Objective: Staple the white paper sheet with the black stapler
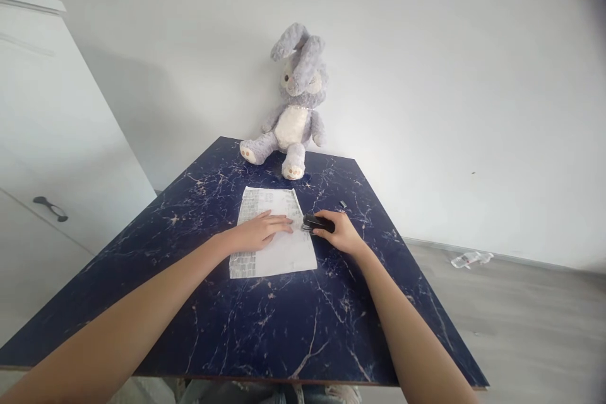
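Observation:
Printed paper [277, 259] lies on the dark blue marbled table, with a grid-like pattern down its left side. My left hand [258, 230] rests flat on the paper, its fingers stretched toward the right edge. A black stapler [319, 223] is held in my right hand [343, 233], fingers wrapped round its body. The stapler's front end meets the paper's right edge; whether the sheet sits between its jaws I cannot tell. Beyond the stapler lies a small dark piece [343, 204], too small to name.
A grey plush rabbit [296, 104] sits at the far end of the table [227, 328], against the wall. To the left stands a white cabinet [57, 120] with a dark handle. A clear plastic bottle [471, 259] lies on the floor at right.

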Action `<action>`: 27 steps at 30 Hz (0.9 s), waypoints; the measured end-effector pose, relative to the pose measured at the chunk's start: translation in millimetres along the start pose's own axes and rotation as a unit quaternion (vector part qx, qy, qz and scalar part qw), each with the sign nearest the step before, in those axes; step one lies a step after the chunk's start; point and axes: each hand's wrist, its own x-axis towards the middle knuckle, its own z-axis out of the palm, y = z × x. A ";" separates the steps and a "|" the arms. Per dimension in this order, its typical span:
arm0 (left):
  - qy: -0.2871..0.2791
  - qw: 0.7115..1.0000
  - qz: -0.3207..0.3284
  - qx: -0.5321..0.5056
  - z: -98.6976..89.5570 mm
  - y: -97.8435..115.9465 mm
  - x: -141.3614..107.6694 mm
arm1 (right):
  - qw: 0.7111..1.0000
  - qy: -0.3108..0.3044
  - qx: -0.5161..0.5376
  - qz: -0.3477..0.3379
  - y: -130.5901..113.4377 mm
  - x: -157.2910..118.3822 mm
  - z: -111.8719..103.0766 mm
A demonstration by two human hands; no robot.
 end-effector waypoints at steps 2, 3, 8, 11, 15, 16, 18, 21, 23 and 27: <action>-0.020 1.000 0.000 0.009 -0.9 0.5 -0.7 | 1.000 -0.001 -0.003 0.005 0.8 -0.3 -1.5; -0.031 0.999 0.000 0.016 -0.8 0.8 -0.9 | 1.000 -0.002 -0.003 0.005 0.6 -0.3 -1.6; -0.058 0.998 0.007 0.014 3.2 1.2 -1.4 | 1.000 -0.012 0.008 -0.004 -5.3 0.7 1.9; -0.052 0.999 0.011 -0.012 5.2 1.7 -1.9 | 1.000 -0.017 0.002 -0.010 -10.3 1.8 2.9; -0.061 0.998 0.019 -0.022 5.9 3.8 -1.3 | 1.000 -0.017 -0.013 -0.015 -18.8 4.7 6.4; -0.060 0.998 0.021 -0.022 5.9 4.0 -1.0 | 1.000 -0.004 -0.030 -0.009 -21.1 5.8 9.1; -0.055 0.998 0.028 -0.020 5.5 3.3 -0.7 | 0.996 0.035 -0.083 0.011 -24.8 8.2 16.9; -0.047 0.998 0.036 -0.015 3.3 -0.1 -1.3 | 0.986 0.060 -0.152 0.032 -26.4 11.5 29.4; -0.053 0.998 0.032 -0.009 1.2 -3.0 -2.0 | 0.984 0.055 -0.163 0.046 -25.5 12.9 34.7; -0.065 0.998 0.019 -0.004 -0.9 -5.6 -2.2 | 0.979 0.065 -0.185 0.065 -25.4 13.6 38.3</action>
